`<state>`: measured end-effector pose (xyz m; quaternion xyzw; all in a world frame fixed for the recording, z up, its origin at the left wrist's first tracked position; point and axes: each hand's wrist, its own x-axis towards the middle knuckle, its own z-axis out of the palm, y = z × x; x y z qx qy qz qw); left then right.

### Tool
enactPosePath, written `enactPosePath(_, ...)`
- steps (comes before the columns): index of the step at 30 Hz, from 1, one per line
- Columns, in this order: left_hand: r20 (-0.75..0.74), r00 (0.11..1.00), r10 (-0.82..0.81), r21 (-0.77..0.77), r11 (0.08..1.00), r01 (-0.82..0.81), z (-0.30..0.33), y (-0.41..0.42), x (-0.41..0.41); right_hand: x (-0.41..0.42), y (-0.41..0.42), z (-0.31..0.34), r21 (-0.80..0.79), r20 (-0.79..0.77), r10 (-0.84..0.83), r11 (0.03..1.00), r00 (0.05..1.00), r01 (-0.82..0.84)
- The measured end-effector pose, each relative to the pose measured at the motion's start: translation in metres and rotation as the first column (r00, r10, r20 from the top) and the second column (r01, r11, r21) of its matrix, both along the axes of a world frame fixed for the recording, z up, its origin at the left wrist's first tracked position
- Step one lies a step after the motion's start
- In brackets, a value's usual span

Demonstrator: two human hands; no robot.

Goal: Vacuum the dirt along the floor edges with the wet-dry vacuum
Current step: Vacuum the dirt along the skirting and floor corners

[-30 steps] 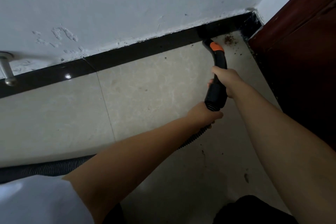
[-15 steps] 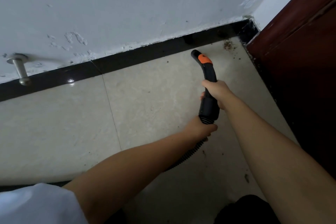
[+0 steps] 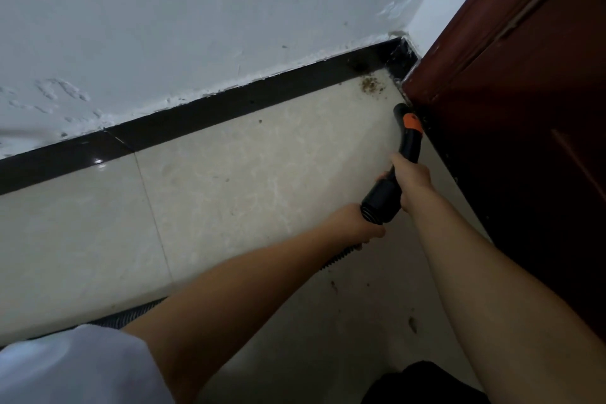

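Observation:
The black vacuum nozzle (image 3: 408,138) with an orange band points up and right; its tip is at the foot of the dark red door (image 3: 524,108). My right hand (image 3: 411,179) grips the nozzle's handle. My left hand (image 3: 355,223) holds the ribbed black hose (image 3: 337,259) just behind the cuff. A brown patch of dirt (image 3: 372,85) lies in the corner where the black skirting (image 3: 229,105) meets the door, a little beyond the nozzle tip.
Cream floor tiles (image 3: 246,174) carry scattered specks, with a few dark bits of debris (image 3: 412,325) near my right forearm. The white wall (image 3: 196,26) is chipped above the skirting. The hose runs off to the lower left (image 3: 131,315).
The nozzle has swung from the back skirting over to the right, to the door's bottom edge. The view has shifted, and the metal door stopper at the left is out of sight.

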<state>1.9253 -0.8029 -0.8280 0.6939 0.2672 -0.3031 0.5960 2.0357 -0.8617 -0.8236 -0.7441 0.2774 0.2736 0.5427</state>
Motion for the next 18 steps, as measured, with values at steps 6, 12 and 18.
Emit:
enactPosePath(6, -0.009, 0.999, 0.050, 0.006, 0.999, -0.050, -0.004, -0.003, 0.009, 0.013, 0.006, -0.004, 0.039, -0.005, 0.074, 0.997, 0.997, -0.073)
enactPosePath(12, -0.005, 0.998, 0.063, 0.011, 0.998, -0.063, -0.005, -0.015, 0.012, 0.018, -0.001, -0.003, 0.081, -0.019, 0.102, 0.992, 0.995, -0.100)
enactPosePath(18, 0.003, 0.999, 0.037, 0.018, 0.999, -0.037, -0.003, -0.026, 0.021, 0.029, -0.015, -0.004, 0.053, -0.028, 0.123, 0.991, 0.992, -0.122)
